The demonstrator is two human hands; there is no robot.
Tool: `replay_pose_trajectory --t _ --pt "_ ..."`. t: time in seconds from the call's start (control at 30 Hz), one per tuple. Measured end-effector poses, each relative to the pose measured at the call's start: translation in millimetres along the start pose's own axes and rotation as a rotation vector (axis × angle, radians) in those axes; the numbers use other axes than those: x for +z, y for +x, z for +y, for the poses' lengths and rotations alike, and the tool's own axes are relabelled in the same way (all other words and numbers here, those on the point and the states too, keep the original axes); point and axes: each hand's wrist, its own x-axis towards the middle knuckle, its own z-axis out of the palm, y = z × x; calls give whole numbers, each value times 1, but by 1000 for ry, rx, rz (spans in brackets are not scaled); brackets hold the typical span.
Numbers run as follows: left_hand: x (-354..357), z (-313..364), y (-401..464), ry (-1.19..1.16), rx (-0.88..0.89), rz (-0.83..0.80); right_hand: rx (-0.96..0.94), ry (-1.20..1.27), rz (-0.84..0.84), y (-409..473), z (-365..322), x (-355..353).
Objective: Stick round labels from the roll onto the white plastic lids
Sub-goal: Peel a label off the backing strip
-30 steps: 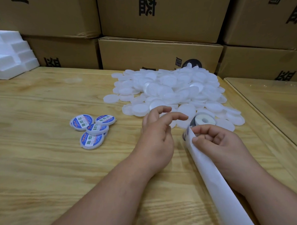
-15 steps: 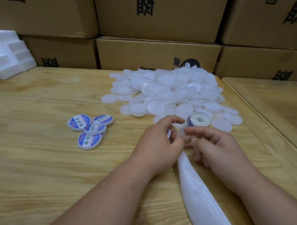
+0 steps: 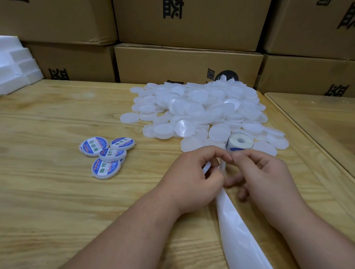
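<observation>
A big heap of plain white plastic lids point(image 3: 201, 109) covers the far middle of the wooden table point(image 3: 50, 190). The label roll point(image 3: 240, 142) lies at the heap's near edge, and its white backing strip point(image 3: 239, 237) trails toward me. My left hand point(image 3: 191, 181) grips a white lid point(image 3: 206, 167), fingers curled round it. My right hand point(image 3: 265, 177) meets it fingertip to fingertip and pinches the strip just below the roll. Whether a label is between the fingers is hidden. Several lids with blue labels point(image 3: 105, 154) lie in a small cluster to the left.
Stacked cardboard boxes point(image 3: 187, 64) wall off the back of the table. White foam blocks point(image 3: 12, 64) sit at the far left. A second wooden table point(image 3: 324, 123) adjoins on the right.
My left hand has closed in from beside the roll and now holds a lid against my right fingertips. The backing strip has shifted left and lies between my forearms.
</observation>
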Motion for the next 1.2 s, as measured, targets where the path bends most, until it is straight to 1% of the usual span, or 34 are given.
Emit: replay_pose_trajectory --t 0.1,0.27,0.43,0.67,0.8,0.93,1.2 --pt "-2 2 0 -61 -15 -8 -7 -14 -62 -2 -2 -1" --pt "-2 6 0 -132 -46 -28 -109 -131 -126 -3 -2 -3" --pt "-1 2 0 -108 -9 -61 -78 -118 -146 -1 -2 -3" --pt "0 3 -1 -150 -20 -67 -134 -73 -203 0 2 -4" --pt "0 1 0 -122 -21 -50 -178 -5 -250 -2 1 -2" --pt "-3 2 0 -107 -24 -44 -195 3 -244 -3 -1 0" --pt "-4 4 0 -140 -35 -31 -160 -21 -237 -3 2 0"
